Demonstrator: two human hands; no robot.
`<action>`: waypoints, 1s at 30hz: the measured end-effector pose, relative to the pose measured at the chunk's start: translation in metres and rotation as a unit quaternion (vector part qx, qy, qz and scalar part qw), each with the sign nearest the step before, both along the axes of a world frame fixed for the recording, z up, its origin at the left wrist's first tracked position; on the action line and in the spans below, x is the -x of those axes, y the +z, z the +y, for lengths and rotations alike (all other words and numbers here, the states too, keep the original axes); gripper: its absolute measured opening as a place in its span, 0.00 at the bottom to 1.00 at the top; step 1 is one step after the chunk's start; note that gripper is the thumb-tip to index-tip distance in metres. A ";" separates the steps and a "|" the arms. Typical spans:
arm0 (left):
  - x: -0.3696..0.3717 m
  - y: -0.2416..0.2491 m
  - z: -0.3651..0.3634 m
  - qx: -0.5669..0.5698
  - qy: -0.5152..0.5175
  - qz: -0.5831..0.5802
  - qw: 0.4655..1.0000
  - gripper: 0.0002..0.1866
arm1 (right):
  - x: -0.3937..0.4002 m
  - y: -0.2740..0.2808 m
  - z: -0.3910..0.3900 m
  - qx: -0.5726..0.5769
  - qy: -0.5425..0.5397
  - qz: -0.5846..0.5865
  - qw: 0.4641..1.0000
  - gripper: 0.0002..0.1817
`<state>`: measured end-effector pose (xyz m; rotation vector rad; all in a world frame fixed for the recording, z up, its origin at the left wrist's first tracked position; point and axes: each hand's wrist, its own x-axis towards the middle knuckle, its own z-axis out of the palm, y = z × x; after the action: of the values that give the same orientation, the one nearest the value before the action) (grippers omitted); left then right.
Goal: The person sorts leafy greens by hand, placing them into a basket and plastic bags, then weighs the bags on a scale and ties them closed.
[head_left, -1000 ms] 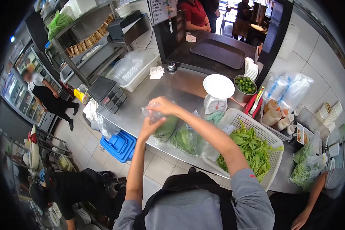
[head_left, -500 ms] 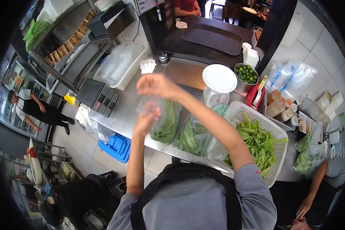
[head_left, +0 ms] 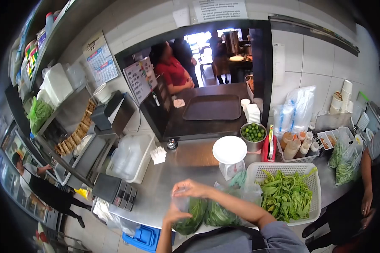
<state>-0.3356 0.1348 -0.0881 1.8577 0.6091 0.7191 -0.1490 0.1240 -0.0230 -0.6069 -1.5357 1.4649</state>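
A clear plastic bag of leafy greens (head_left: 191,219) stands at the front edge of the steel counter (head_left: 156,189). My left hand (head_left: 175,214) is closed around the bag's upper part from the left. Above it, my right hand (head_left: 191,188) bends over the bag's top, its fingers closed on the plastic. A second bag of greens (head_left: 220,214) rests just right of the first, partly behind my right forearm. Further right, a white perforated basket (head_left: 315,185) holds loose leafy stems (head_left: 286,196).
Behind the bags are a kitchen scale with a white plate (head_left: 229,150), a pot of small green limes (head_left: 253,133) and a call bell (head_left: 172,144). A black drawer box (head_left: 114,190) is at left. Co-workers stand at far left (head_left: 40,181) and far right (head_left: 361,189).
The view has tilted up, showing more of the pass-through window and wall. My right hand, earlier raised above the bag with fingers loose, has come down onto its top beside my left hand.
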 end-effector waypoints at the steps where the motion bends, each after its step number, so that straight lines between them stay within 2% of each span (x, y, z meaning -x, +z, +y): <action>1: -0.016 0.004 -0.021 0.059 0.000 0.154 0.986 0.54 | 0.007 -0.009 -0.001 -0.027 -0.006 -0.025 0.999 0.08; 2: -0.025 -0.046 -0.016 0.101 -0.036 0.136 0.985 0.45 | 0.015 -0.020 0.000 -0.053 -0.010 -0.051 0.997 0.08; 4: -0.047 -0.056 -0.023 0.116 -0.041 0.044 0.991 0.34 | 0.024 -0.042 -0.001 -0.064 -0.021 -0.066 0.996 0.09; 6: -0.060 -0.053 -0.032 0.034 -0.017 -0.064 0.997 0.28 | 0.021 -0.059 -0.007 -0.030 -0.036 -0.048 0.998 0.09; 7: -0.052 -0.112 -0.014 -0.026 -0.003 -0.009 1.000 0.24 | 0.016 -0.056 -0.012 0.014 -0.046 -0.044 0.998 0.07; 8: -0.050 -0.131 -0.006 -0.011 0.014 -0.001 1.000 0.24 | 0.009 -0.048 -0.016 0.046 -0.042 -0.049 0.997 0.07; 10: -0.048 -0.145 -0.001 0.018 0.052 0.016 0.998 0.24 | -0.009 -0.030 -0.021 0.111 -0.032 -0.058 0.992 0.11; 11: -0.045 -0.147 -0.002 0.029 0.072 0.031 0.996 0.23 | -0.018 -0.031 -0.021 0.088 -0.054 -0.033 0.994 0.15; 13: -0.039 -0.123 -0.004 0.046 0.117 0.064 0.990 0.21 | -0.035 -0.036 -0.020 0.037 -0.094 0.021 0.995 0.27; 16: -0.024 -0.062 0.017 -0.237 0.096 0.132 0.958 0.16 | -0.062 -0.034 -0.026 0.066 -0.123 -0.225 0.964 0.43; 17: -0.025 -0.024 0.016 -0.143 0.082 0.149 0.975 0.15 | -0.063 -0.031 -0.026 0.103 -0.076 -0.215 0.968 0.49; 18: -0.024 0.021 0.009 -0.043 0.068 0.167 0.983 0.14 | -0.057 -0.036 -0.022 0.001 -0.055 -0.232 0.971 0.49; 19: -0.023 0.044 0.004 0.060 0.054 0.185 0.979 0.12 | -0.046 -0.045 -0.013 -0.099 -0.031 -0.244 0.964 0.50; 20: -0.025 0.044 0.005 0.049 0.054 0.113 0.991 0.14 | -0.030 -0.052 -0.007 -0.199 -0.006 -0.250 0.947 0.50; 21: -0.027 0.040 0.009 0.036 0.055 0.044 0.997 0.17 | -0.011 -0.051 -0.009 -0.122 -0.032 -0.202 0.971 0.38; 22: -0.026 0.040 0.011 0.021 0.054 -0.025 0.998 0.19 | 0.001 -0.062 -0.001 -0.073 -0.036 -0.208 0.975 0.34; 24: -0.023 0.057 0.004 0.114 0.070 -0.135 0.982 0.28 | 0.014 -0.075 0.016 0.024 -0.046 -0.221 0.974 0.27; 25: -0.022 0.063 0.002 0.159 0.076 -0.191 0.966 0.32 | 0.012 -0.071 0.015 0.017 -0.055 -0.201 0.978 0.24; 27: -0.018 0.052 0.010 0.030 0.088 -0.242 0.966 0.40 | 0.000 -0.052 0.016 0.000 -0.072 -0.169 0.983 0.17; 29: -0.014 0.026 0.010 0.008 0.051 0.013 0.999 0.40 | 0.003 -0.075 0.031 -0.142 -0.116 -0.135 0.974 0.15; 30: -0.012 0.013 0.010 -0.023 0.013 0.138 0.990 0.41 | 0.006 -0.086 0.034 -0.212 -0.135 -0.116 0.961 0.14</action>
<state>-0.3231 0.1449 -0.0751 2.0120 0.8012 0.4979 -0.1552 0.1585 -0.1095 -0.7114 -1.7990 0.8450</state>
